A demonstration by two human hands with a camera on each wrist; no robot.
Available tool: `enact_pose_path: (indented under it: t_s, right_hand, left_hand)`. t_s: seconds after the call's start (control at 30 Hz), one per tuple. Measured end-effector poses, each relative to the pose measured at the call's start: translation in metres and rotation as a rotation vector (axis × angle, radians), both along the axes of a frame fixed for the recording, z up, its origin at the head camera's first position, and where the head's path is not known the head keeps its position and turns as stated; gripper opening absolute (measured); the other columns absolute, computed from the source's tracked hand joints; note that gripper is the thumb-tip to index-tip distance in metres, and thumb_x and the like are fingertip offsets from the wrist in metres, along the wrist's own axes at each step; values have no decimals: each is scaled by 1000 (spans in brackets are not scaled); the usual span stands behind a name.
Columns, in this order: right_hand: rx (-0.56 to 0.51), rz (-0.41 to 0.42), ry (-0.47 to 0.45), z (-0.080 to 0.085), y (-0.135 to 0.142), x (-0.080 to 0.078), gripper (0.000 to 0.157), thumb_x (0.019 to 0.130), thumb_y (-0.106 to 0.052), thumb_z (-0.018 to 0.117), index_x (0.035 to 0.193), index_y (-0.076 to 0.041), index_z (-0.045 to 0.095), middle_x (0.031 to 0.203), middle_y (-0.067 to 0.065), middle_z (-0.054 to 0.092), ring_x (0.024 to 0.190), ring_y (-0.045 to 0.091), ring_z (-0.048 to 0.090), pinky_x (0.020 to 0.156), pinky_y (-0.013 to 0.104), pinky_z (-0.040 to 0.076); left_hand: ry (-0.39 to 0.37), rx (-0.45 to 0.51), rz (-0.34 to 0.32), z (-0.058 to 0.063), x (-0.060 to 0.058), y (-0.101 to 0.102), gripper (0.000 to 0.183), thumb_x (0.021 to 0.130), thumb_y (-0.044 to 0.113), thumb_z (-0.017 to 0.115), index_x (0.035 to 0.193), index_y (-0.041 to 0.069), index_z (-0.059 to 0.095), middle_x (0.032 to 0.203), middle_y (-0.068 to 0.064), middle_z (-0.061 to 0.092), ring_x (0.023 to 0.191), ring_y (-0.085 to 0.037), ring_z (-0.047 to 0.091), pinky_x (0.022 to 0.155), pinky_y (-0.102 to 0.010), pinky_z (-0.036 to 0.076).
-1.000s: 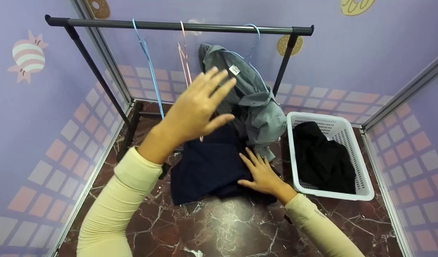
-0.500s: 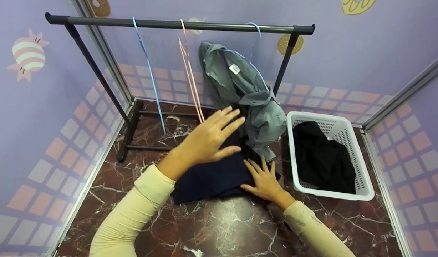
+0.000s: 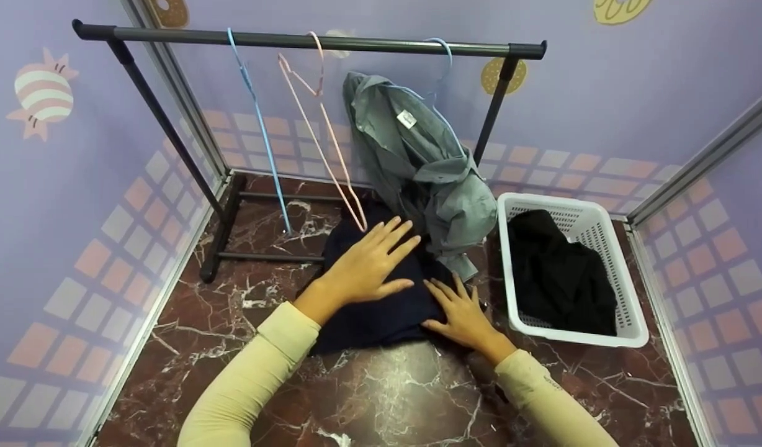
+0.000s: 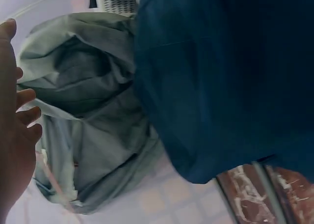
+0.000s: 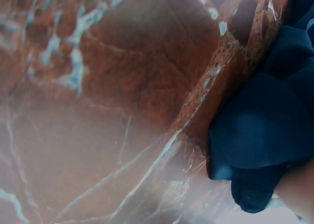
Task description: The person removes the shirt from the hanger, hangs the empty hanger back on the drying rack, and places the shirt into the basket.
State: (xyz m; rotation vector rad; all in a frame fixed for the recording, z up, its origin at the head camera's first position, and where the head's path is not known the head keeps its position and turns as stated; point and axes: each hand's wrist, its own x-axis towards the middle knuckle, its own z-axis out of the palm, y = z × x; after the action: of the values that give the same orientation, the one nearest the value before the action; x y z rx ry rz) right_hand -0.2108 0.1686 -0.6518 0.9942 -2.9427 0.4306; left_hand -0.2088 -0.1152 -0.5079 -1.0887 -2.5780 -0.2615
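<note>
A dark navy garment (image 3: pixel 368 316) lies folded on the marbled floor; it shows large in the left wrist view as blue cloth (image 4: pixel 216 81) and at the right of the right wrist view. Over its upper middle is my left hand (image 3: pixel 368 264), fingers straight; whether it touches the cloth I cannot tell. The fingers of my right hand (image 3: pixel 458 316) are spread on the garment's right side. Just beyond both hands a grey-green shirt (image 3: pixel 412 155) hangs on a blue hanger (image 3: pixel 446 127), its lower end near my right fingertips.
A black clothes rack (image 3: pixel 381 43) stands at the back. From its bar hang a bare blue hanger (image 3: pixel 266 143) and a bare pink hanger (image 3: pixel 337 149), whose lower end is near my left fingertips. To the right, a white basket (image 3: pixel 579 338) holds black clothing (image 3: pixel 561 273).
My left hand has come down and slightly right, from in front of the hangers to over the navy garment. The pink hanger has swung and turned. My right hand stays nearly in place.
</note>
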Motion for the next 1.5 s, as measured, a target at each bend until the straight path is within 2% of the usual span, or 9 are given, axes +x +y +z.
enact_pose_path:
  t_s: [0.2, 0.5, 0.63, 0.77, 0.93, 1.07, 1.3, 1.37, 1.5]
  right_hand:
    - [-13, 11, -1, -1, 1, 1, 89, 90, -65, 67, 163, -26, 35, 161, 8, 46, 153, 52, 25, 105, 87, 29]
    - [-73, 18, -7, -1, 5, 1, 92, 87, -60, 73, 162, -21, 36, 160, 9, 48, 152, 52, 27, 106, 87, 27]
    - [-102, 15, -9, -4, 8, 0, 97, 86, -59, 75, 164, -21, 30, 165, 9, 39, 153, 51, 25, 107, 86, 27]
    - [-131, 25, 6, -8, 12, -1, 101, 86, -58, 75, 165, -20, 26, 171, 10, 27, 154, 48, 25, 107, 84, 30]
    - [-174, 30, -16, -11, 15, -3, 99, 86, -50, 78, 165, -19, 27, 169, 11, 31, 155, 45, 25, 108, 83, 30]
    - [-230, 16, -61, -12, 18, -5, 94, 86, -33, 81, 164, -19, 31, 166, 11, 37, 155, 44, 26, 112, 82, 26]
    - [-460, -40, -110, -15, 22, -8, 89, 81, 9, 73, 160, -13, 39, 162, 11, 44, 152, 43, 33, 121, 66, 29]
    - [-504, -39, -129, -16, 21, -8, 87, 82, 12, 67, 161, -12, 38, 163, 13, 43, 153, 44, 31, 123, 64, 27]
    - [-562, -25, -235, -14, 20, -5, 86, 82, 2, 55, 163, -15, 33, 167, 15, 34, 156, 47, 20, 121, 76, 13]
  left_hand:
    - [-95, -44, 82, -22, -13, -5, 79, 103, 60, 49, 162, 10, 33, 169, -20, 27, 157, -39, 23, 129, -51, 24]
    - [-306, 68, 251, -49, -49, -29, 88, 97, 69, 52, 166, 24, 22, 173, -15, 17, 158, -46, 10, 128, -63, 14]
    - [-395, 97, 292, -62, -58, -35, 94, 92, 76, 53, 167, 33, 17, 175, -10, 11, 159, -46, 2, 127, -66, 12]
    - [-462, 68, 326, -78, -61, -42, 98, 88, 85, 47, 167, 35, 14, 175, -10, 10, 158, -48, 6, 126, -69, 12]
    - [-526, 28, 361, -96, -54, -51, 100, 88, 88, 40, 167, 35, 10, 172, -12, 22, 156, -50, 17, 126, -68, 13]
    - [-525, 69, 371, -109, -42, -58, 100, 89, 84, 45, 167, 31, 11, 168, -12, 33, 154, -49, 25, 124, -70, 13]
    - [-510, 309, 348, -135, -13, -60, 101, 90, 82, 47, 167, 25, 16, 167, -12, 36, 153, -53, 24, 119, -78, 15]
    - [-511, 389, 338, -142, -7, -57, 101, 90, 83, 45, 167, 24, 17, 167, -14, 34, 153, -53, 21, 118, -79, 16]
    - [-490, 506, 328, -151, 4, -50, 101, 91, 83, 44, 167, 20, 20, 167, -18, 32, 155, -53, 16, 118, -78, 17]
